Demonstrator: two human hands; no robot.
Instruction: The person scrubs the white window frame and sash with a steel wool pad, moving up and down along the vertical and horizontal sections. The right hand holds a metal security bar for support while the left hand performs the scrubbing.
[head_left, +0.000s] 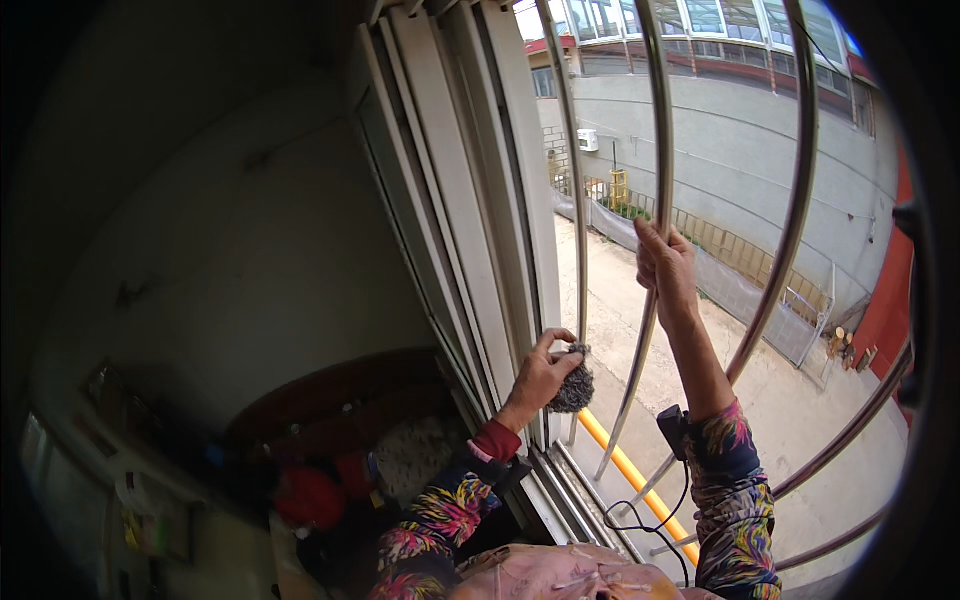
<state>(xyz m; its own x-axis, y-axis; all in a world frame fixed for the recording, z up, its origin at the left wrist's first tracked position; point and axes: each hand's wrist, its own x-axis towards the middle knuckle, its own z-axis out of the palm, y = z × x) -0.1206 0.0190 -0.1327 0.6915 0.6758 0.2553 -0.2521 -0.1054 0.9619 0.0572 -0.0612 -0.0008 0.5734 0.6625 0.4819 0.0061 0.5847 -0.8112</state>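
A grey steel-wool scourer (574, 388) is held in the fingers of my left hand (536, 379). It is against or just beside the thin left window bar (581, 247); actual contact is hard to tell. Higher up and further right, my right hand (669, 262) is wrapped around a round metal bar (660, 120) of the window guard. The white sliding-window frame (469, 217) rises just left of my left hand.
More curved metal bars (799, 195) stand to the right. A yellow pipe (637, 484) runs outside below the sill track (570, 491). A black cable (645, 528) hangs by my right sleeve. The dim room has a red item (309, 496) at lower left. Outside lies a concrete yard (611, 300).
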